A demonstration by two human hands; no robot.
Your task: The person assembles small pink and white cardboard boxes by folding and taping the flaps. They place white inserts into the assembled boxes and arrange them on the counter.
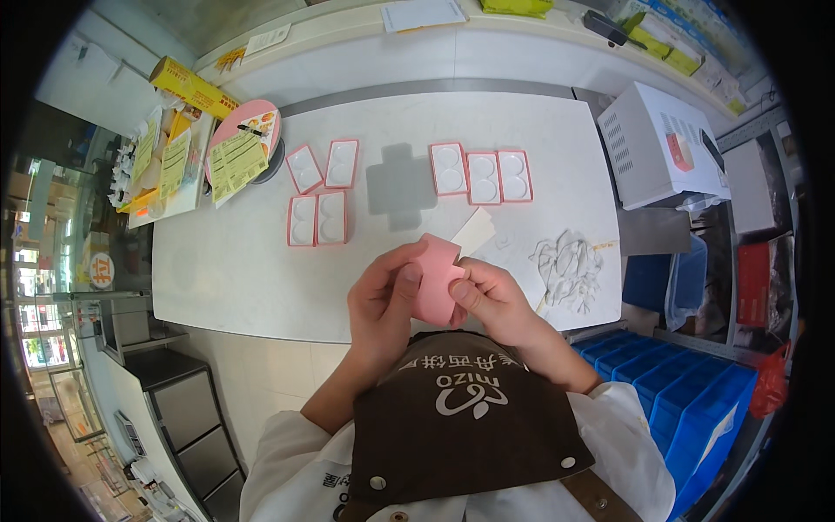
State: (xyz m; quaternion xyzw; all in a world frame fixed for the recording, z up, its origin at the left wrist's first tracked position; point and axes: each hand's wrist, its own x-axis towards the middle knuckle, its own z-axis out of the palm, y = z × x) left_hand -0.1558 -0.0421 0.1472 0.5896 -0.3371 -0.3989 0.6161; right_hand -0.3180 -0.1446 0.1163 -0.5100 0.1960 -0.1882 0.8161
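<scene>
Between my two hands is a pink cardboard box blank (432, 291), partly folded and curved, held up over the near edge of the table. My left hand (383, 291) grips its left side, thumb on the face toward me. On its right side my right hand (494, 297) pinches the card near a notched edge. A white card strip (474, 231) shows just beyond my right hand; whether it touches the blank I cannot tell. Farther off lies a flat grey cross-shaped sheet (400, 184). Small pink-edged boxes with round-welled white inserts stand left (343, 163) and right (449, 169) of it.
On the white table (235, 278), crumpled white plastic (570, 270) lies at the right. A pink round stand (252, 130) with papers is at the back left. A white microwave-like appliance (652, 148) stands right, above blue bins (678, 391). A drawer cabinet (187, 409) is lower left.
</scene>
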